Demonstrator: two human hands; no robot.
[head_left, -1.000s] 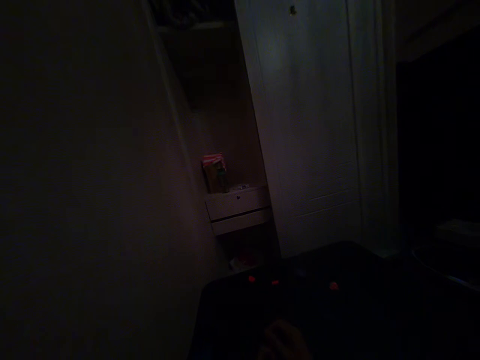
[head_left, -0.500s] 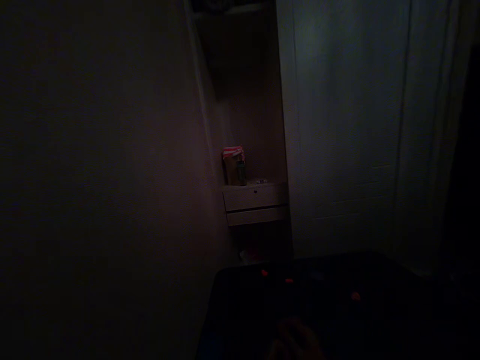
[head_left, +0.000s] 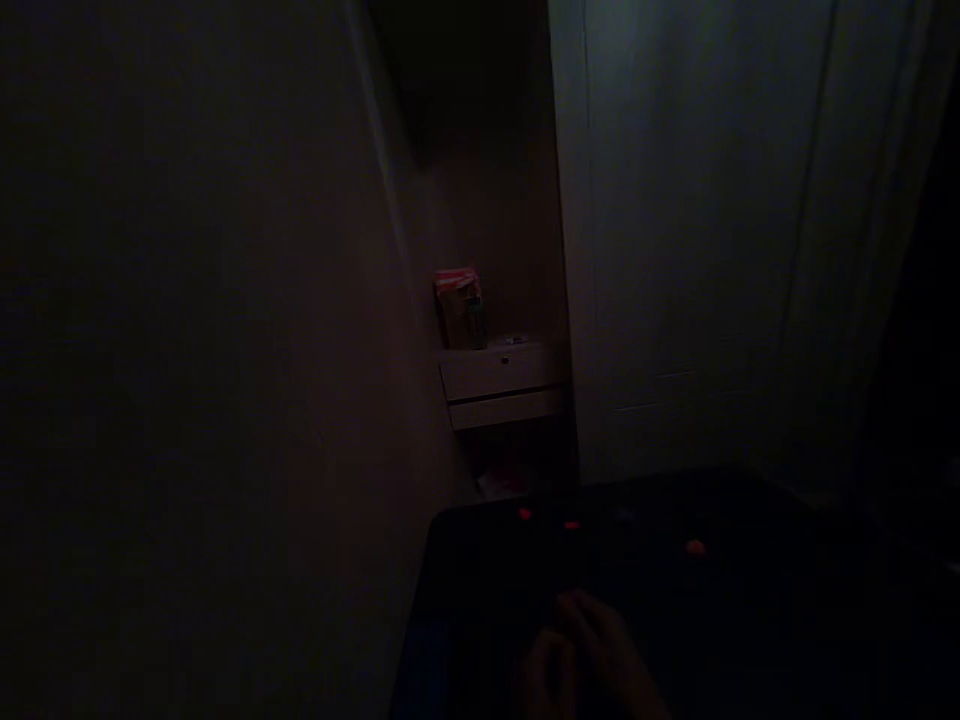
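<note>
The left hand [head_left: 551,672] and the right hand [head_left: 604,640] are close together over the near part of a dark surface [head_left: 480,590], fingers curled in. It is too dark to tell whether either grips anything, or whether they touch. Beyond them, toward the surface's far edge, lie 3 small reddish pieces: the left piece [head_left: 525,514] and the middle piece [head_left: 571,525] ahead of the hands, near each other, and the right piece [head_left: 696,548] ahead and to the right. All 3 are apart from the hands. Farther back, a bag with red stripes [head_left: 454,310] stands on a unit with 2 drawers [head_left: 504,385].
</note>
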